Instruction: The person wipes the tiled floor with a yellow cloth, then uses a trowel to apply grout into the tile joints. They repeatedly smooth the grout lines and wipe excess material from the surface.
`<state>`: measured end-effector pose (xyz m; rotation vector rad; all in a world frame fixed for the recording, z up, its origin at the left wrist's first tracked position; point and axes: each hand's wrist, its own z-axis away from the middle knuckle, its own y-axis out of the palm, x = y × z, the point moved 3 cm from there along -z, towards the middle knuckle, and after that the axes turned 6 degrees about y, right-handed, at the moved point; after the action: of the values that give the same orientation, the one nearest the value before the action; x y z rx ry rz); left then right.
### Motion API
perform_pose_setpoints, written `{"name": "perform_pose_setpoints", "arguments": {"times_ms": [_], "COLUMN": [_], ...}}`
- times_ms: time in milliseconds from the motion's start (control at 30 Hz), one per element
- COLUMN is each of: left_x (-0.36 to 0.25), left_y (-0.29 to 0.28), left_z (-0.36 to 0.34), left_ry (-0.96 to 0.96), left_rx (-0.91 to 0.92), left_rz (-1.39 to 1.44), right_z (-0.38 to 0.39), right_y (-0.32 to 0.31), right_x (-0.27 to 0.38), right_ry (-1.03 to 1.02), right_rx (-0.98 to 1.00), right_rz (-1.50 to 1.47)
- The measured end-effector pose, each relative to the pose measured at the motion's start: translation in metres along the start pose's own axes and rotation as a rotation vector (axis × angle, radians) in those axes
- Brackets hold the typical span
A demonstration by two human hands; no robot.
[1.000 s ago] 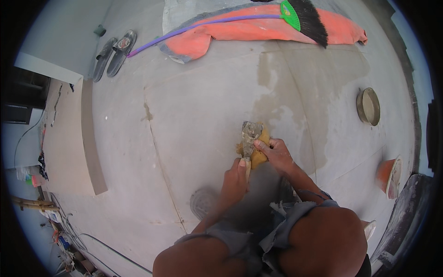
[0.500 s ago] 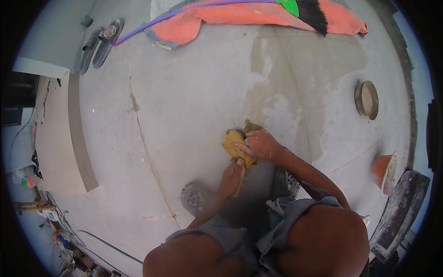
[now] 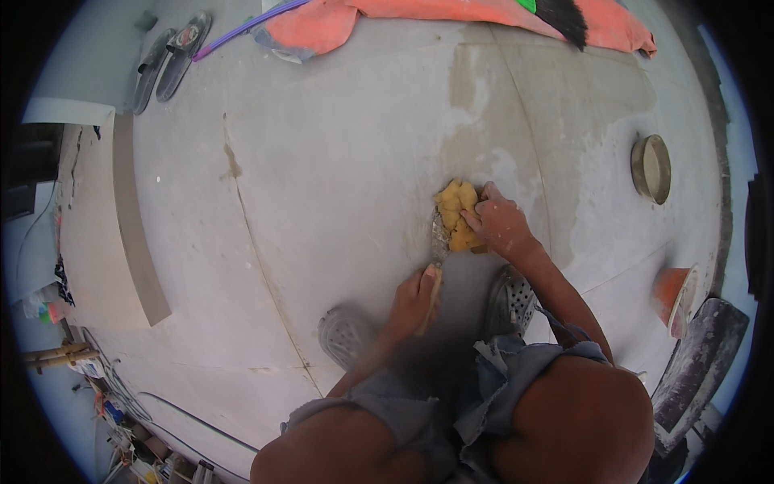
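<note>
In my right hand point(image 3: 501, 223) is a worn, creased yellow sponge point(image 3: 458, 203); my fingers close on its right side. My left hand point(image 3: 412, 303) is wrapped round the pale handle of a small trowel point(image 3: 439, 238). Its narrow, smeared metal blade points away from me and lies against the sponge's left edge. Both hands are low over the pale tiled floor point(image 3: 339, 202), in front of my feet. Whether the sponge touches the floor I cannot tell.
Damp brownish patches point(image 3: 516, 121) mark the floor ahead. To the right are a round shallow pan point(image 3: 651, 169), an orange bucket point(image 3: 671, 294) and a dark curved piece point(image 3: 701, 363). Slippers point(image 3: 179, 60), an orange cloth point(image 3: 451, 10) and a broom point(image 3: 562, 18) lie farther off. A board point(image 3: 97, 226) stands left.
Both hands have come apart a little, and the sponge has shifted right and away from me. The trowel's blade now shows along its left edge. My view has shifted slightly.
</note>
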<state>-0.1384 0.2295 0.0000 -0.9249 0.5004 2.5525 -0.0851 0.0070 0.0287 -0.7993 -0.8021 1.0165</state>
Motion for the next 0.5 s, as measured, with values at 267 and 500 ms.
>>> {"name": "perform_pose_setpoints", "arguments": {"times_ms": [267,500], "left_x": [0.000,0.001], "left_y": [-0.006,-0.008], "left_z": [-0.002,0.001], "left_ry": [0.060,0.046], "left_rx": [0.000,-0.033], "left_rz": [-0.052,-0.064], "right_z": [0.013,0.011], "right_y": [0.014,0.001], "right_x": [0.017,0.020], "right_ry": [-0.002,0.106], "right_rx": [0.108,0.231], "right_rz": [0.007,0.038]}}
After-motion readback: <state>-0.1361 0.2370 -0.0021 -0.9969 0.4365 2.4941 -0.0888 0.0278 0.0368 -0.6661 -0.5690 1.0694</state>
